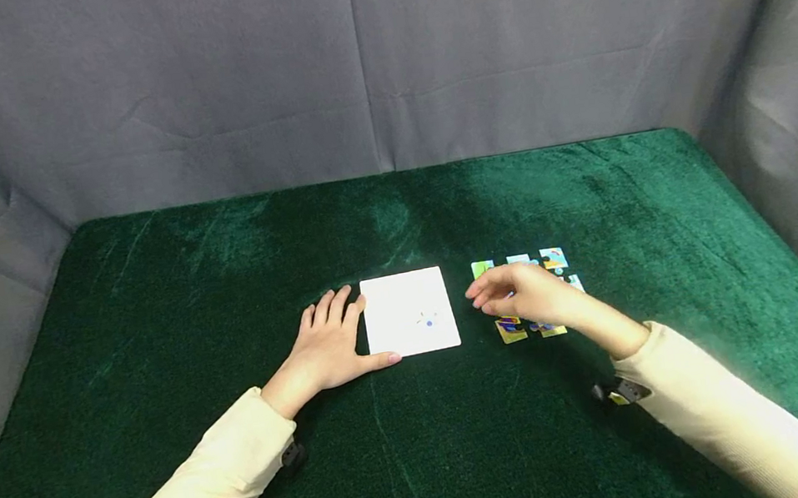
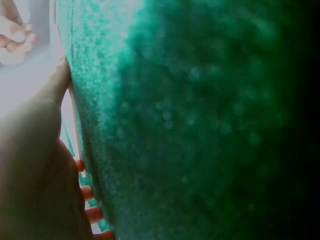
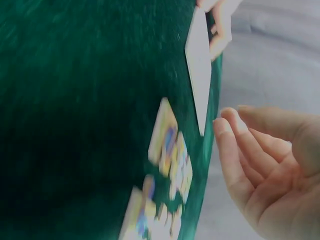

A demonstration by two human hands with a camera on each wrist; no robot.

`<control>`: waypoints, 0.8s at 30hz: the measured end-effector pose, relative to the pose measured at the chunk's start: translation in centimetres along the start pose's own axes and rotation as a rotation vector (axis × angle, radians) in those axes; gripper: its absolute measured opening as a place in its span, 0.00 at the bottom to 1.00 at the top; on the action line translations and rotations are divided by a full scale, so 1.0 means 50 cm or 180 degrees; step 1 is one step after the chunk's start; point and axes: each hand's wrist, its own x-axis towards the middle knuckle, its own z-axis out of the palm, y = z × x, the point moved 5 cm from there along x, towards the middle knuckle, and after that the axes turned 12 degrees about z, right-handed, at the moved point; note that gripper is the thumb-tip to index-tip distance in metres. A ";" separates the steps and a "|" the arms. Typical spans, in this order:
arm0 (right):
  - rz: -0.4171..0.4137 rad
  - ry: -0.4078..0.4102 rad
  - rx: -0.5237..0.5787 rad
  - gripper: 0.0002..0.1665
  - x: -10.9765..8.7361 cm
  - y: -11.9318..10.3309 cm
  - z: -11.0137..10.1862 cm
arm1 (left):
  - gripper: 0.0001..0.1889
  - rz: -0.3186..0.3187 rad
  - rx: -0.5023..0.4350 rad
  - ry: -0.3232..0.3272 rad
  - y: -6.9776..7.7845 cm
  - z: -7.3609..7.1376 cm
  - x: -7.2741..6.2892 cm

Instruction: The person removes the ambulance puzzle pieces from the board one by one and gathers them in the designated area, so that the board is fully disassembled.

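A white square board (image 1: 404, 303) with a few small coloured marks lies flat on the green cloth. Against its left side rests my left hand (image 1: 331, 349), fingers spread and the thumb at the lower edge. My right hand (image 1: 522, 292) hovers over several colourful jigsaw pieces (image 1: 553, 258), its fingers loosely bent with nothing between them. The right wrist view also shows thick jigsaw pieces (image 3: 163, 135) lying apart from that hand's fingertips, with the board (image 3: 199, 70) beyond. Part of the jigsaw group is hidden under the right hand in the head view.
Dark green velvety cloth (image 1: 233, 254) covers the table. Grey curtains (image 1: 195, 82) hang behind it and at both sides. A small dark strapped device (image 1: 626, 392) sits at the right sleeve, and another dark device (image 1: 292, 455) at the left sleeve.
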 end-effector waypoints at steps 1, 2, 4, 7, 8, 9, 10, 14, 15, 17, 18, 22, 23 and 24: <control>-0.0020 -0.0010 -0.0031 0.14 0.003 -0.007 0.009 | 0.52 0.0002 0.0005 -0.0002 0.000 0.000 0.000; -0.0026 -0.0019 -0.0075 0.14 0.006 -0.013 0.017 | 0.52 -0.0003 0.0009 -0.0015 0.000 0.001 0.000; -0.0095 -0.0015 -0.0140 0.14 0.013 -0.026 0.033 | 0.52 -0.0019 0.0010 -0.0042 0.000 0.002 0.000; -0.0198 -0.0002 -0.0154 0.14 0.022 -0.043 0.054 | 0.52 -0.0038 0.0002 -0.0073 -0.001 0.003 -0.001; -0.0234 0.0016 -0.0171 0.15 0.025 -0.047 0.059 | 0.52 -0.0045 -0.0003 -0.0086 -0.001 0.004 -0.001; -0.0253 0.0028 -0.0171 0.15 0.027 -0.051 0.064 | 0.52 -0.0048 -0.0009 -0.0095 -0.002 0.004 -0.001; -0.0257 0.0035 -0.0170 0.16 0.030 -0.054 0.068 | 0.52 -0.0049 -0.0011 -0.0103 -0.002 0.005 -0.002; -0.0261 -0.0011 -0.0196 0.17 0.038 -0.060 0.081 | 0.52 -0.0060 -0.0007 -0.0140 -0.002 0.007 -0.002; -0.0254 -0.0025 -0.0205 0.18 0.040 -0.061 0.083 | 0.52 -0.0061 -0.0009 -0.0153 -0.002 0.008 -0.003; -0.0277 -0.0050 -0.0236 0.18 0.044 -0.062 0.087 | 0.51 -0.0064 -0.0020 -0.0175 -0.002 0.009 -0.003; -0.0286 -0.0052 -0.0251 0.18 0.046 -0.062 0.089 | 0.52 -0.0065 -0.0028 -0.0192 -0.002 0.011 -0.003; -0.0310 -0.0022 -0.0361 0.18 0.051 -0.064 0.093 | 0.52 -0.0075 -0.0085 -0.0255 -0.002 0.015 -0.003; -0.0319 -0.0018 -0.0393 0.19 0.051 -0.065 0.093 | 0.52 -0.0079 -0.0099 -0.0269 -0.002 0.016 -0.003; -0.0323 -0.0013 -0.0418 0.19 0.052 -0.066 0.094 | 0.52 -0.0084 -0.0110 -0.0280 -0.002 0.016 -0.003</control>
